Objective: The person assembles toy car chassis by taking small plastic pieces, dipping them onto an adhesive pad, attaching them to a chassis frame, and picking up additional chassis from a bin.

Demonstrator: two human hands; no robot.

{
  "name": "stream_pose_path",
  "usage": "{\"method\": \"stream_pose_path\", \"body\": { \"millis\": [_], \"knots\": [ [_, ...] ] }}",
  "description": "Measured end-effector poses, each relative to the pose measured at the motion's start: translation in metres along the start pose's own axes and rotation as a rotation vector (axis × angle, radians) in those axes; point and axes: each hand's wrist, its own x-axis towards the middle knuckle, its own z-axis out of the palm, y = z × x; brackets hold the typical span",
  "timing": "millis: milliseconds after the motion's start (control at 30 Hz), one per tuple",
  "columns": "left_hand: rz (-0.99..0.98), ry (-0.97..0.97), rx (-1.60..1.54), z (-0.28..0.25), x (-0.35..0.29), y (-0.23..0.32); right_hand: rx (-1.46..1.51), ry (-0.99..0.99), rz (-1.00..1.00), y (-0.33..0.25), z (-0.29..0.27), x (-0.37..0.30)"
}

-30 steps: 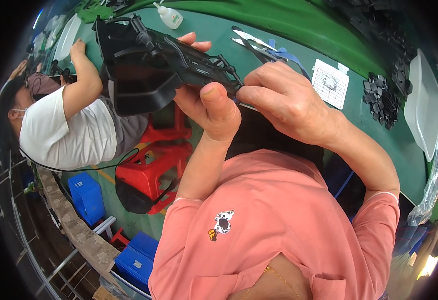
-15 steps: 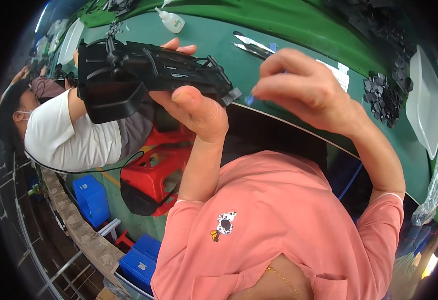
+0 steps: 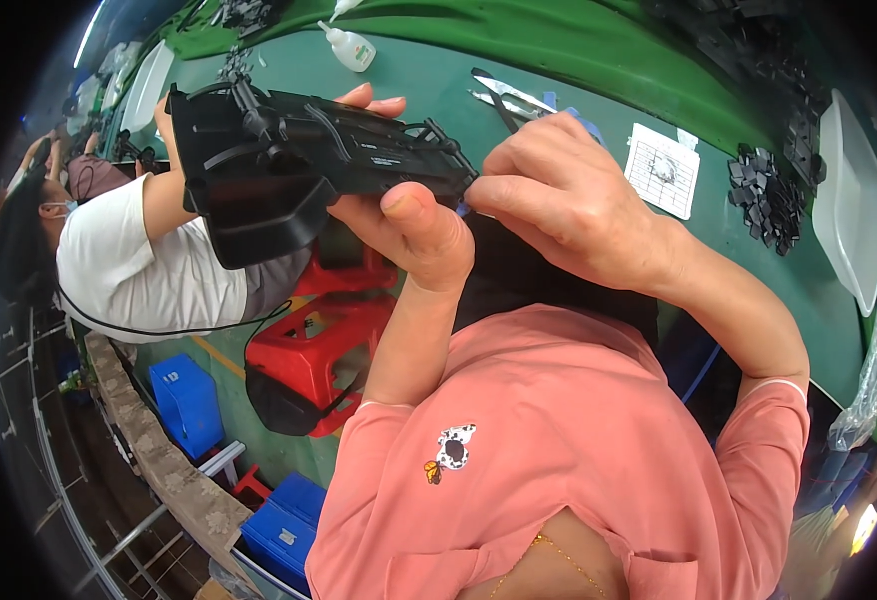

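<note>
A black plastic toy-car chassis (image 3: 364,150) is held up above the table's near edge, with axle rods and arms along its exposed side. Its deep, box-like end (image 3: 264,225) points left. My left hand (image 3: 414,225) is closed around it from below, thumb on the near side and fingertips showing beyond the far edge. At the chassis's right end, my right hand (image 3: 569,195) pinches with thumb and forefinger. A bit of blue shows under those fingertips; most of that small piece is hidden.
On the green table (image 3: 439,80) are a white squeeze bottle (image 3: 349,48), scissors-like tools (image 3: 509,98), a white gridded card (image 3: 664,170) and a heap of small black pieces (image 3: 764,200). A white tray (image 3: 849,200) stands far right. A co-worker in a white shirt (image 3: 149,260) sits left, near a red stool (image 3: 314,345).
My right hand has moved left and down, bringing the small blue piece to the chassis's right end. The chassis has shifted slightly right and down. The gridded card is now uncovered.
</note>
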Motion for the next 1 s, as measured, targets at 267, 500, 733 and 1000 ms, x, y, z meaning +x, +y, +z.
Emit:
{"method": "stream_pose_path", "body": {
  "millis": [267,500,733,1000],
  "knots": [
    [-0.024,-0.022,0.023,-0.005,0.000,-0.001,0.099,-0.138,0.024,0.001,-0.003,0.005],
    [-0.169,0.120,0.025,-0.004,0.004,-0.006,0.153,0.025,0.129,0.007,-0.012,0.000],
    [-0.150,0.056,-0.046,-0.010,-0.003,-0.005,0.026,0.021,-0.022,0.001,0.003,0.004],
    [-0.114,0.061,-0.015,-0.002,-0.008,-0.001,0.038,-0.100,0.023,0.001,0.000,0.004]
  ]
}}
